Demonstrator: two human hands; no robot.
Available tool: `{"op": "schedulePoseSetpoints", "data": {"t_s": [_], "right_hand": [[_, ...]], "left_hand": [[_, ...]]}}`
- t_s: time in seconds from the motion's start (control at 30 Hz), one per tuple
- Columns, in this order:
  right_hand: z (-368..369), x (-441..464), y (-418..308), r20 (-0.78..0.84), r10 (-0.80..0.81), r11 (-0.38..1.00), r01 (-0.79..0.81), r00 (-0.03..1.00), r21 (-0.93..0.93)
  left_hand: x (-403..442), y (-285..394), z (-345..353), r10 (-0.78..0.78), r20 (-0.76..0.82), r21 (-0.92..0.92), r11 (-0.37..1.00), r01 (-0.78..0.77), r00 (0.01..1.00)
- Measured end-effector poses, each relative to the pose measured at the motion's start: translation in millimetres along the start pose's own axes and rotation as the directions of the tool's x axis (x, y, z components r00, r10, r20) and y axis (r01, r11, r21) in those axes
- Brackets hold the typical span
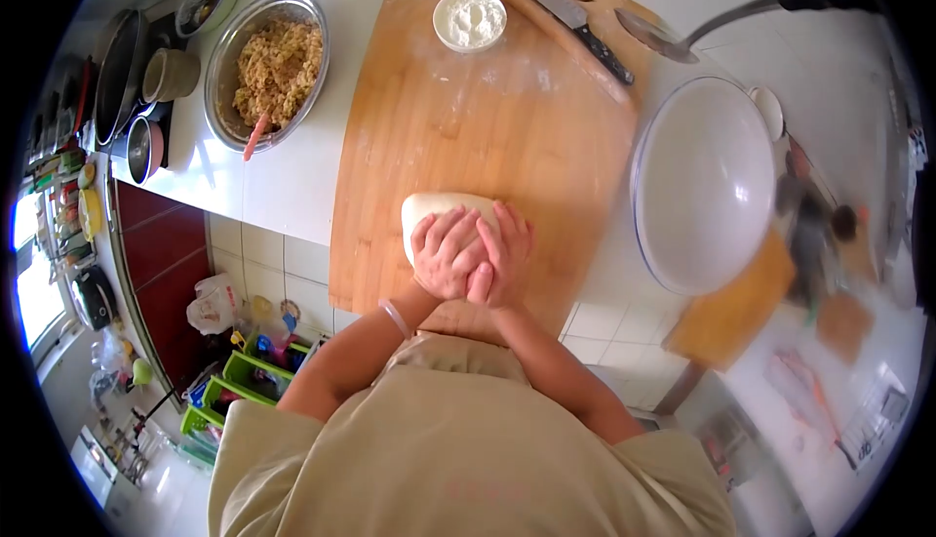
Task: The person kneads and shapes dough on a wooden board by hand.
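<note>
A smooth pale lump of dough lies near the front edge of the wooden board. My left hand presses down on it with the fingers bent and close together. My right hand overlaps it from the right, its fingers curled against the left hand and the dough. Both palms and the underside of the dough are hidden. Farther up the board are a small bowl of white flour, a rolling pin and a knife with a black handle.
A metal bowl of minced filling with a pink-handled utensil stands on the left counter. At right sits a large white basin. Ladles lie at the upper right, pans at the far left, green baskets below.
</note>
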State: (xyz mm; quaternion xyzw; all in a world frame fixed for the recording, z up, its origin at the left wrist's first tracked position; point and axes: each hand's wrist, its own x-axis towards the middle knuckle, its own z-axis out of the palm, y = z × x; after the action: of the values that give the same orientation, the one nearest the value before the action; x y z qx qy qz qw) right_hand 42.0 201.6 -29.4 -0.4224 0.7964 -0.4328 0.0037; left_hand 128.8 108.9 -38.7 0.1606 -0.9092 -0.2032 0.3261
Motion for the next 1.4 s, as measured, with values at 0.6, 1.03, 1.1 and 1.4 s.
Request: {"op": "schedulePoseSetpoints", "data": {"t_s": [0.6,1.03,1.1,1.4], "right_hand": [[14,105,27,-0.046,0.415,0.792,-0.336,0.909,0.509],[-4,-31,-34,0.045,-0.138,0.983,0.142,0.989,-0.118],[4,-19,-17,0.037,-0.156,0.982,0.159,0.987,-0.103],[23,82,36,-0.098,-0.095,0.995,0.098,0.991,0.028]], "left_hand": [[181,-25,-33,-0.462,0.602,0.173,0.871,0.459,0.651],[-36,13,-22,-0.066,-0.002,0.08,0.995,0.066,0.998],[-25,0,-10,-0.072,0.025,0.08,0.994,0.07,0.997],[76,-33,27,-0.202,0.107,0.005,0.979,0.202,0.974]]}}
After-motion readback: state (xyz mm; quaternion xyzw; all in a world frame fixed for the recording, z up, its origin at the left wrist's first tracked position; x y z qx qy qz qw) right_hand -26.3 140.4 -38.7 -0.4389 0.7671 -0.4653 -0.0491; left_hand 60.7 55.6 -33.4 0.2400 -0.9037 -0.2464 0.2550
